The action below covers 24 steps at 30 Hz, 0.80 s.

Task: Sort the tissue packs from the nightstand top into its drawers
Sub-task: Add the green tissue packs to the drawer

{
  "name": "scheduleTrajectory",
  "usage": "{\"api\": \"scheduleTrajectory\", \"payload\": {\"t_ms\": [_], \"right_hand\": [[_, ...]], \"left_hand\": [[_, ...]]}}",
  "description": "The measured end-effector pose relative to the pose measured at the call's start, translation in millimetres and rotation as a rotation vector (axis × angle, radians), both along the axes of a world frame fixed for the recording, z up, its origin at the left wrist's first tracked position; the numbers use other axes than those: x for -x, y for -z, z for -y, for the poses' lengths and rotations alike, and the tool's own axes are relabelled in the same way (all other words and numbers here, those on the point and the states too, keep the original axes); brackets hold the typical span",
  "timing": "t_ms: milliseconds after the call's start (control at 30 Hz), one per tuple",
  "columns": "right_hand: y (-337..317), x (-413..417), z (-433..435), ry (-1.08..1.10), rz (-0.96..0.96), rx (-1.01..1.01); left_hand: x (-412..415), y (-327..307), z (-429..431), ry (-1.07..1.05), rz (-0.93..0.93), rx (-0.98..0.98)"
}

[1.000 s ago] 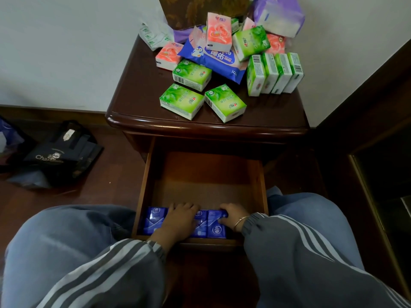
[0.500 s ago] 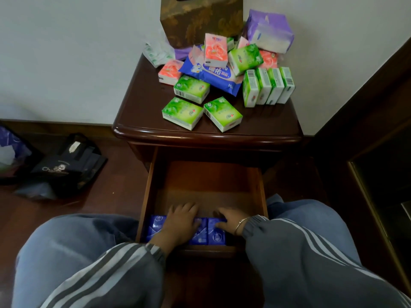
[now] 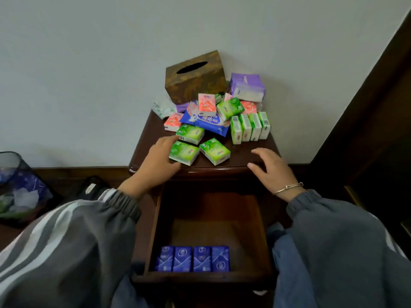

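Note:
The dark wooden nightstand (image 3: 249, 155) carries a heap of tissue packs: green ones, pink ones, a large blue pack (image 3: 205, 123) and purple packs (image 3: 246, 87). My left hand (image 3: 159, 161) reaches over the front left of the top, its fingers touching a green pack (image 3: 184, 152); I cannot see a grip. My right hand (image 3: 270, 167) hovers with spread fingers over the front right edge, holding nothing. Below, the top drawer (image 3: 155, 230) stands pulled out. Several blue packs (image 3: 193, 258) lie in a row against its front wall.
A brown tissue box (image 3: 194, 77) stands at the back against the wall. Several green packs (image 3: 250, 127) stand on edge at the right. A mesh waste bin (image 3: 20, 185) and a black bag (image 3: 92, 187) sit on the floor to the left. Dark furniture (image 3: 378, 130) borders the right.
Both hands left the blue packs in the drawer and rose to the nightstand top. The left one now touches a green pack. The camera tilted upward.

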State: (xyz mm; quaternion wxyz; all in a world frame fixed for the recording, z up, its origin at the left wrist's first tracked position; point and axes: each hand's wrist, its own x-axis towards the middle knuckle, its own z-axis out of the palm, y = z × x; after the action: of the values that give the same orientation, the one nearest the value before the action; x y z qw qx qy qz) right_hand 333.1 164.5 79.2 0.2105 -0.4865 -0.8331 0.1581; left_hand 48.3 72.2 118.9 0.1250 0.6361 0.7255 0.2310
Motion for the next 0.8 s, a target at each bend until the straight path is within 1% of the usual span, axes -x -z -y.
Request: {"api": "scheduleTrajectory", "payload": {"t_ms": [67,100,167,233,367,467,533,600,633,700,800], "right_hand": [[18.0,1.9,-3.0,0.021,0.175,0.028],[25.5,2.8,-4.3,0.031,0.230,0.021],[35.5,3.9,-5.2,0.037,0.270,0.011],[42.1,3.7,-4.9,0.022,0.330,-0.019],[43.3,1.4,-5.6,0.002,0.424,-0.081],[38.7,-0.8,-8.1,-0.023,0.429,-0.074],[35.9,-0.9,-9.6,-0.035,0.427,-0.058],[33.6,-0.3,-11.3,-0.041,0.440,-0.049],[32.5,-0.2,-12.2,-0.044,0.448,-0.048],[29.9,-0.4,-13.3,-0.049,0.459,-0.040],[27.3,-0.5,-12.5,-0.055,0.475,-0.028]], "left_hand": [[1.5,10.9,-14.0,0.022,-0.141,0.124],[2.3,17.2,-19.2,0.023,-0.198,0.173],[4.5,26.3,-28.0,0.022,-0.260,0.229],[7.8,28.2,-35.0,0.036,-0.300,0.254],[13.8,27.0,-43.0,0.137,-0.506,0.210],[13.8,21.6,-44.6,0.194,-0.490,0.235],[14.0,14.3,-45.8,0.190,-0.398,0.219],[9.3,4.1,-49.0,0.167,-0.245,0.103],[3.6,-0.9,-52.0,0.186,-0.203,0.036],[-12.1,-8.6,-60.9,0.288,-0.230,-0.021],[-34.2,-12.3,-78.4,0.419,-0.406,0.028]]}}
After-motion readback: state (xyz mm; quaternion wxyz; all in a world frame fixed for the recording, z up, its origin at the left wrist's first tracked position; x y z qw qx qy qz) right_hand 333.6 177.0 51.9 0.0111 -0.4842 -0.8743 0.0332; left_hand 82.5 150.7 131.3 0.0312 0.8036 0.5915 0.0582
